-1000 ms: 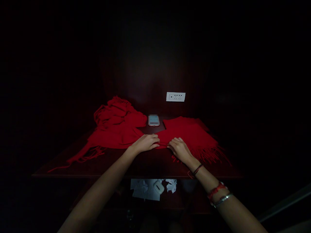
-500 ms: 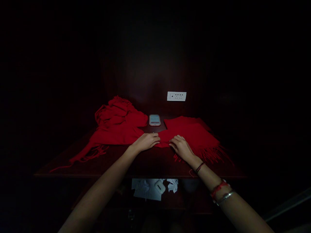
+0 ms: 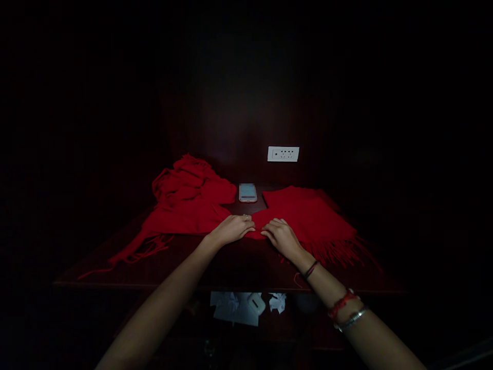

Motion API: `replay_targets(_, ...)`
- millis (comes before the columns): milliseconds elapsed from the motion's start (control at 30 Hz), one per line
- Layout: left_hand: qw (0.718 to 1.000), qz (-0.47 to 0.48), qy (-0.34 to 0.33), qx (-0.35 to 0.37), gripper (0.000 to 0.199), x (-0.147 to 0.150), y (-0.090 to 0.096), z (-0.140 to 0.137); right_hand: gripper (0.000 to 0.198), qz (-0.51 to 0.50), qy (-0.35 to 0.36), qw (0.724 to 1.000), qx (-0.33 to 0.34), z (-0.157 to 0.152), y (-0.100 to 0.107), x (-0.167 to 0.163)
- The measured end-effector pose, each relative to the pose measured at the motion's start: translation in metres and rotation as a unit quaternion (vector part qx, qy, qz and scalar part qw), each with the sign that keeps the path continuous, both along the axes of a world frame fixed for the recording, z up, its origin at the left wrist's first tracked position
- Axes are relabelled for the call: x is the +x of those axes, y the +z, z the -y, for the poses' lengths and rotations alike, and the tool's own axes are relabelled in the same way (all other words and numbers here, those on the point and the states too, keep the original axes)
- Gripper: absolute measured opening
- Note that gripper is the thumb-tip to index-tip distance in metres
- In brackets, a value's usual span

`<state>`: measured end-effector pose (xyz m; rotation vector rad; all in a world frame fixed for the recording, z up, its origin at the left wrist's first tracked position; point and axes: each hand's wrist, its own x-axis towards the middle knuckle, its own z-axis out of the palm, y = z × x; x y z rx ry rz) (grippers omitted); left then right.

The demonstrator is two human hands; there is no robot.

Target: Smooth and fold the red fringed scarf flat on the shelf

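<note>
Some cloth [image 3: 318, 218] lay on the desk [image 3: 231, 264], left, right and in front of the phone [image 3: 247, 192]; before the phone, the left hand [image 3: 232, 228] and right hand [image 3: 284, 238] pinched its edge, fingers [image 3: 248, 224] curled nearly closed.

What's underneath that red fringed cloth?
Along its near edge, the red cloth lies on the dark tabletop. Anything beneath the heaped part at left, or under the flatter part at right, is covered and cannot be seen.
</note>
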<state>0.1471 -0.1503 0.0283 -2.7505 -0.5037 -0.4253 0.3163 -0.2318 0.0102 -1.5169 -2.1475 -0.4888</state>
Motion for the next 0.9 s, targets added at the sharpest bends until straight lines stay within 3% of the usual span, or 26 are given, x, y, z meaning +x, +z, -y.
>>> replay_targets(500,0.999,0.002,-0.045,-0.002,0.027,0.005,0.000,0.009,0.015,0.064,-0.023,0.997,-0.029,0.003,0.006,-0.003)
replay_targets(900,1.000,-0.008,-0.026,0.001,0.025,0.000,0.000,0.007,0.019,0.076,-0.065,0.991,-0.086,0.017,0.014,0.030)
